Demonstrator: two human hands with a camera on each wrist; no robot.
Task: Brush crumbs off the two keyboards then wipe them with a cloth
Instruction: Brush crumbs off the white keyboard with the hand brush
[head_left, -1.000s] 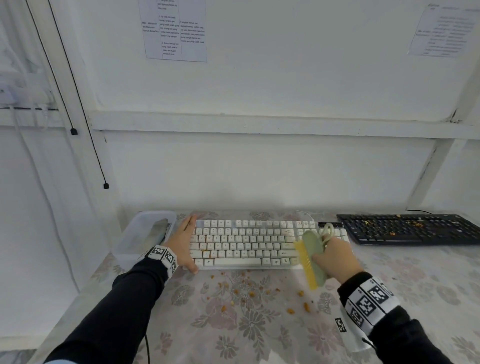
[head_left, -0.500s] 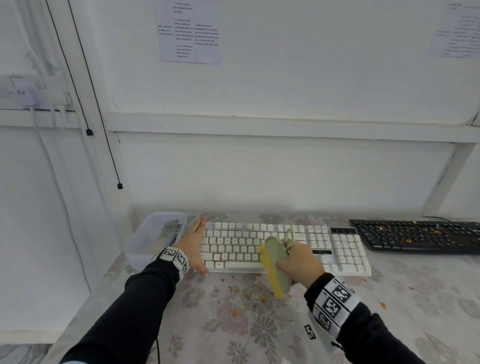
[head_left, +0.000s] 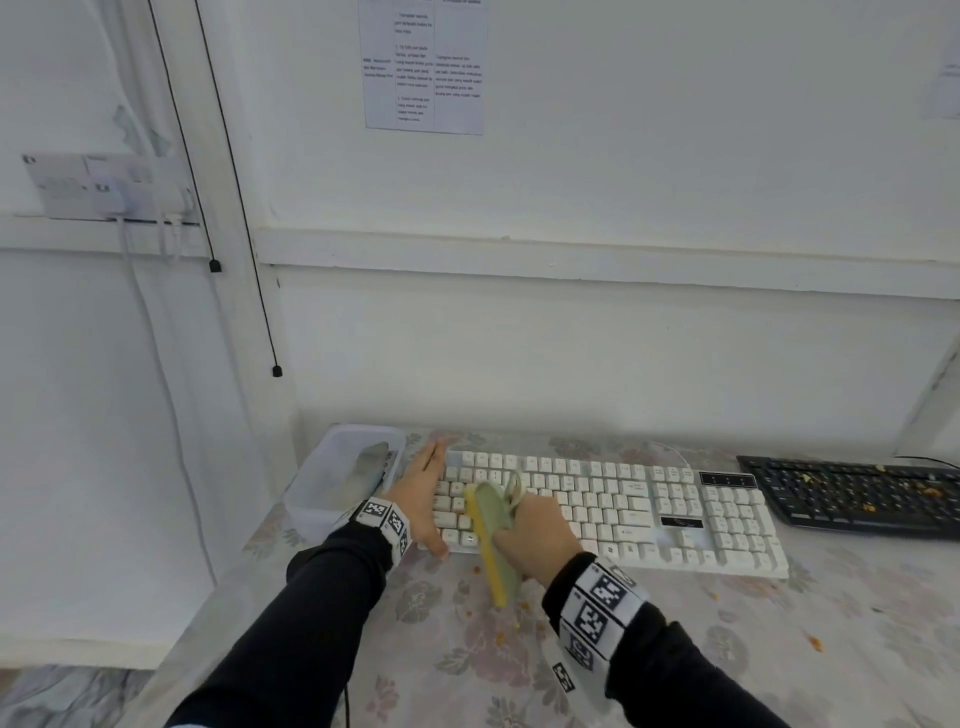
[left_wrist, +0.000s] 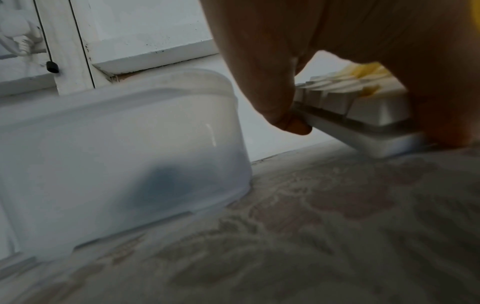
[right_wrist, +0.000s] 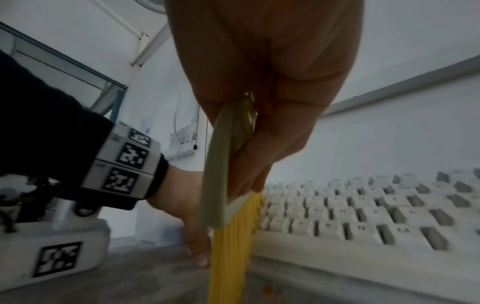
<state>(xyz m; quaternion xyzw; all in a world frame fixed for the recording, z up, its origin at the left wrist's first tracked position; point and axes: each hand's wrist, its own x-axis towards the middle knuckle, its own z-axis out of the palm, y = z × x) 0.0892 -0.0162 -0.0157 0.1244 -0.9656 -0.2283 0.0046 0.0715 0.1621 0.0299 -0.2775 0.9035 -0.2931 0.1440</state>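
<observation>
The white keyboard (head_left: 623, 512) (right_wrist: 363, 216) (left_wrist: 363, 107) lies on the flowered tablecloth. My left hand (head_left: 423, 499) (left_wrist: 272, 61) (right_wrist: 182, 195) rests against its left end, fingers straight along the edge and thumb at the front corner. My right hand (head_left: 535, 535) (right_wrist: 272, 72) grips a green brush (head_left: 491, 540) (right_wrist: 221, 164) with yellow bristles. The bristles stand on the keys near the left end and hang over the front edge. The black keyboard (head_left: 857, 493) lies to the right with orange crumbs on it. A grey cloth (head_left: 371, 467) lies in the clear box.
A clear plastic box (head_left: 332, 483) (left_wrist: 116, 154) stands just left of my left hand, near the wall. Orange crumbs (head_left: 501, 634) are scattered on the tablecloth (head_left: 727, 649) in front of the white keyboard. Black cords (head_left: 249, 260) hang on the left wall.
My right hand has swept the brush leftwards over the white keyboard, from its right part to near its left end. My left hand has stayed at the left end.
</observation>
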